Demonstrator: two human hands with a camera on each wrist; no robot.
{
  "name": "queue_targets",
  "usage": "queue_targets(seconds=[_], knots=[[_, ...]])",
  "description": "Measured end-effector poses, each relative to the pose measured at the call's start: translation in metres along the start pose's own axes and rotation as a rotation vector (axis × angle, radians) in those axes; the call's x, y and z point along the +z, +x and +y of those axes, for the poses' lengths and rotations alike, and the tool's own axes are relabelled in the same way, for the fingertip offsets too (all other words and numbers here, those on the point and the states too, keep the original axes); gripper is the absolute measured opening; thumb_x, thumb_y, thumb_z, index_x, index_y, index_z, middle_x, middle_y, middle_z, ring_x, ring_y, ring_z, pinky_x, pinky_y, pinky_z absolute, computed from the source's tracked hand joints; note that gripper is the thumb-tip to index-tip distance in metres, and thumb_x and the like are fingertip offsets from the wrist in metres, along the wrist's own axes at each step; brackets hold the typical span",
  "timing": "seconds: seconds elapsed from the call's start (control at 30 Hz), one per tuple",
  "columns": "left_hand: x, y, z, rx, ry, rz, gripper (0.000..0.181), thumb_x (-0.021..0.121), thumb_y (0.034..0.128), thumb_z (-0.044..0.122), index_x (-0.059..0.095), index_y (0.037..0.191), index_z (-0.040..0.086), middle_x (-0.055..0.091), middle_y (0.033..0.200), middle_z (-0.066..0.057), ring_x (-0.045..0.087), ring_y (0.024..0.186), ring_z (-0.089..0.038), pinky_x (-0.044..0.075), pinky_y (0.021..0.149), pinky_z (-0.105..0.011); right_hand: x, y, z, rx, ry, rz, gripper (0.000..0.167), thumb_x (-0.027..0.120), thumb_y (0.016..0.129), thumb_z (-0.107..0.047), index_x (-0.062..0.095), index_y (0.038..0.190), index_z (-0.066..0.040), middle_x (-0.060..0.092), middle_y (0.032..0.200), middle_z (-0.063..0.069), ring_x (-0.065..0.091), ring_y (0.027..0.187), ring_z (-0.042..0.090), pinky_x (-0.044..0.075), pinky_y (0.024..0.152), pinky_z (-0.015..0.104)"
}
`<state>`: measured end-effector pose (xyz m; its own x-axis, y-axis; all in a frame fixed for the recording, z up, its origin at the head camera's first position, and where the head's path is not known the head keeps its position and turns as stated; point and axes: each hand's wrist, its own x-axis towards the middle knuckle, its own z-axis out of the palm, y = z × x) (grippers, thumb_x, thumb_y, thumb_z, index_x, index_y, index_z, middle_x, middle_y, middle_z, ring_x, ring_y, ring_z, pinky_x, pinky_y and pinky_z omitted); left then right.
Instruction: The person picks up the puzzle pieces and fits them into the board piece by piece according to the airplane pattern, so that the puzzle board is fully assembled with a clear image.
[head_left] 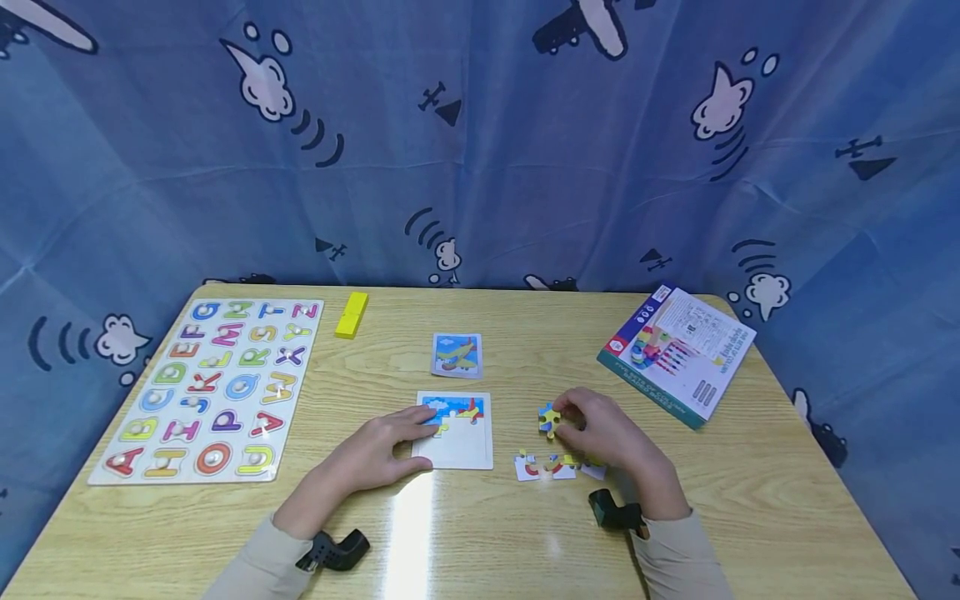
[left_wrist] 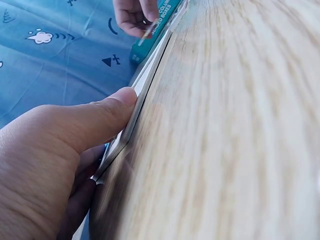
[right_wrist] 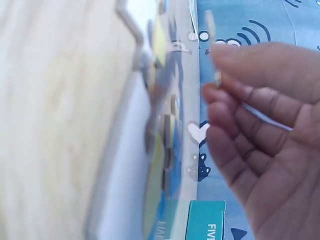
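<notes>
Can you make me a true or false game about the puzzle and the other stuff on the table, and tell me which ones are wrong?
1. The right hand holds a puzzle piece. True.
2. The puzzle is all finished. False: the puzzle tray has a big bare part, and loose pieces lie nearby.
3. The yellow block lies between the letter board and the picture card. True.
4. The left hand is on the letter board. False: it touches the puzzle tray.

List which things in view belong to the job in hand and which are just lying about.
Job:
jigsaw tray touched by the left hand
jigsaw piece pinched in the right hand
loose jigsaw pieces
airplane picture card, probably the guide

Lying about, apparently:
alphabet puzzle board
yellow rectangular block
Column Beaded Boxes carton
</notes>
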<state>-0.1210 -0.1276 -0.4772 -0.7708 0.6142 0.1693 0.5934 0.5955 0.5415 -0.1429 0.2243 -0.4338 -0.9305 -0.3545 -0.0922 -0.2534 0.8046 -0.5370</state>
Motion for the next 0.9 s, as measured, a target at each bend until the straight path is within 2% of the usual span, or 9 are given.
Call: queue_targets(seconds=[0.23, 0.43, 0.57, 0.7, 0.9], knots=[[0.0, 0.0, 0.0, -0.006, -0.011, -0.004, 0.054, 0.069, 0.084, 0.042, 0.061, 0.128, 0.011, 0.05, 0.142, -0.003, 0.044, 0.134, -0.022, 0.042, 0.107, -0.04, -0.001, -0.002, 0.0, -0.098, 0.086, 0.075, 0.021, 0.071, 0.085, -0.014, 0.066, 0.106, -0.01, 0.064, 0.1, 0.0, 0.06, 0.093, 0.018, 0.056, 0.083, 0.036], [0.0, 0.0, 0.001, -0.014, -0.008, -0.006, 0.054, 0.069, 0.084, 0.043, 0.061, 0.128, 0.012, 0.05, 0.142, -0.002, 0.044, 0.134, -0.022, 0.041, 0.107, -0.04, 0.001, -0.001, 0.001, -0.144, 0.173, 0.124, 0.022, 0.073, 0.084, -0.014, 0.068, 0.105, -0.013, 0.066, 0.102, -0.001, 0.063, 0.093, 0.018, 0.057, 0.082, 0.035], [-0.001, -0.001, 0.001, -0.018, -0.007, -0.009, 0.054, 0.069, 0.0841, 0.043, 0.061, 0.128, 0.012, 0.049, 0.142, -0.002, 0.043, 0.134, -0.022, 0.041, 0.107, -0.04, 0.002, 0.0, 0.0, -0.18, 0.182, 0.15, 0.022, 0.073, 0.083, -0.016, 0.069, 0.105, -0.015, 0.066, 0.102, -0.002, 0.064, 0.092, 0.015, 0.057, 0.082, 0.035], [-0.001, -0.001, 0.001, -0.018, -0.005, -0.009, 0.054, 0.068, 0.0843, 0.043, 0.061, 0.128, 0.012, 0.05, 0.142, -0.002, 0.044, 0.134, -0.022, 0.041, 0.107, -0.04, 0.003, 0.002, -0.007, -0.217, 0.188, 0.153, 0.022, 0.073, 0.083, -0.016, 0.069, 0.105, -0.014, 0.066, 0.101, -0.003, 0.064, 0.092, 0.015, 0.057, 0.082, 0.035], [-0.001, 0.0, 0.001, -0.015, -0.004, -0.012, 0.054, 0.068, 0.0846, 0.043, 0.061, 0.128, 0.012, 0.049, 0.142, -0.003, 0.043, 0.134, -0.022, 0.041, 0.108, -0.04, 0.006, 0.005, -0.02, -0.231, 0.204, 0.124, 0.021, 0.073, 0.084, -0.017, 0.068, 0.105, -0.015, 0.065, 0.103, -0.003, 0.063, 0.094, 0.015, 0.056, 0.085, 0.034]])
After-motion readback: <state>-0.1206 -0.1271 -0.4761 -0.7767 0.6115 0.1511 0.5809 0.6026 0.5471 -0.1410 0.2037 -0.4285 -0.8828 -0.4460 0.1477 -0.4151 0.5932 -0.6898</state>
